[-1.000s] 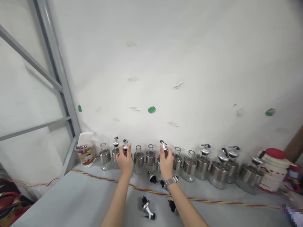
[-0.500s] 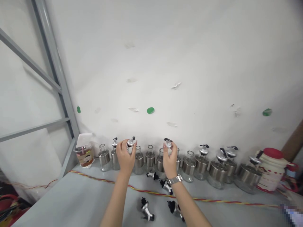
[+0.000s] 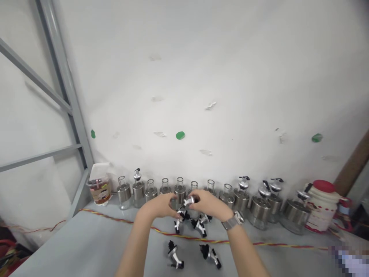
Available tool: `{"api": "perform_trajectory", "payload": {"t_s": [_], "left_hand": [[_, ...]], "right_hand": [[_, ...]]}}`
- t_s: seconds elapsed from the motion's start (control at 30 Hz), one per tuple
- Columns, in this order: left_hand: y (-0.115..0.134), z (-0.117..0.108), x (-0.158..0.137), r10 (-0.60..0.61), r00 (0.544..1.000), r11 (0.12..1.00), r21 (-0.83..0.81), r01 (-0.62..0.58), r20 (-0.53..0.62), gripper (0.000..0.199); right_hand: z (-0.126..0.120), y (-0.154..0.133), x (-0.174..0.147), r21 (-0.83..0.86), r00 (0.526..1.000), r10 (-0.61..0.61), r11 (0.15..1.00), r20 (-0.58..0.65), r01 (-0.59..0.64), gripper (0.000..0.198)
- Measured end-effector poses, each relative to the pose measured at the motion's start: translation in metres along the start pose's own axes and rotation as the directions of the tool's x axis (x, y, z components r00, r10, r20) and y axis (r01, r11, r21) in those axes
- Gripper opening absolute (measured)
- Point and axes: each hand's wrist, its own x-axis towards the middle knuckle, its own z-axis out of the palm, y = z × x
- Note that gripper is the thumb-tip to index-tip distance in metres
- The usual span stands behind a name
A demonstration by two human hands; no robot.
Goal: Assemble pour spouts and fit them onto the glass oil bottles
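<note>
My right hand is closed around a silver-and-black bottle pourer, held low in front of the bottle row. Left of it, my left hand is curved, with a gap between its upper and lower fingertips. Those lower fingertips are over or against another pourer on the table; contact is unclear. Close by lie more pourers, one beneath my right hand and one partly hidden by it. Nearer me are two apart, a left pourer and a right pourer.
Glass bottles with metal sleeves line the wall, some uncapped, others with pourers fitted. A labelled tub stands left, a red-lidded jar right. A twisted red-yellow cord crosses the grey table.
Both hands have come down from the bottle tops and closer together. The left hand's pourer appears to have gone down to the table, while the right hand's has moved lower and left.
</note>
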Motion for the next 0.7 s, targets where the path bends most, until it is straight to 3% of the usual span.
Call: {"api": "perform_trajectory", "payload": {"t_s": [0.07, 0.13, 0.17, 0.23, 0.3, 0.37, 0.57, 0.63, 0.7], "left_hand": [[-0.004, -0.015, 0.001, -0.017, 0.995, 1.000, -0.002, 0.017, -0.102, 0.037], [-0.010, -0.034, 0.003, -0.041, 0.958, 0.999, 0.012, 0.046, -0.285, 0.031], [-0.015, -0.043, 0.003, -0.054, 0.912, 0.997, 0.024, 0.070, -0.407, 0.032], [-0.029, -0.057, 0.004, -0.076, 0.756, 0.989, 0.050, 0.142, -0.650, 0.038], [-0.045, -0.062, 0.005, -0.071, 0.611, 0.975, 0.074, 0.210, -0.789, 0.041], [-0.061, -0.059, 0.006, -0.043, 0.553, 0.966, 0.106, 0.235, -0.832, 0.041], [-0.092, -0.040, 0.015, -0.053, 0.553, 0.957, 0.116, 0.266, -0.832, 0.046], [-0.098, -0.038, 0.017, -0.095, 0.579, 0.959, 0.082, 0.273, -0.810, 0.044], [-0.104, -0.037, 0.019, -0.147, 0.599, 0.960, 0.033, 0.280, -0.787, 0.041]], "right_hand": [[0.007, 0.003, 0.001, -0.019, 1.000, 0.008, 1.000, -0.008, -0.008, 0.014], [0.009, 0.003, 0.002, -0.028, 0.999, 0.027, 0.999, -0.022, -0.028, 0.018], [0.008, 0.002, 0.002, -0.028, 0.999, 0.040, 0.999, -0.037, -0.041, 0.021], [0.003, 0.000, 0.000, -0.023, 0.995, 0.063, 0.998, -0.073, -0.065, 0.027], [-0.004, -0.004, -0.002, -0.017, 0.992, 0.074, 0.997, -0.103, -0.076, 0.029], [-0.010, -0.006, -0.005, -0.014, 0.989, 0.080, 0.997, -0.122, -0.082, 0.030], [-0.046, -0.011, -0.013, 0.026, 0.962, 0.117, 0.993, -0.247, -0.114, 0.033], [-0.067, -0.005, -0.020, 0.109, 0.910, 0.160, 0.986, -0.382, -0.128, 0.035], [-0.089, 0.009, -0.029, 0.145, 0.792, 0.223, 0.975, -0.569, -0.171, 0.038]]}}
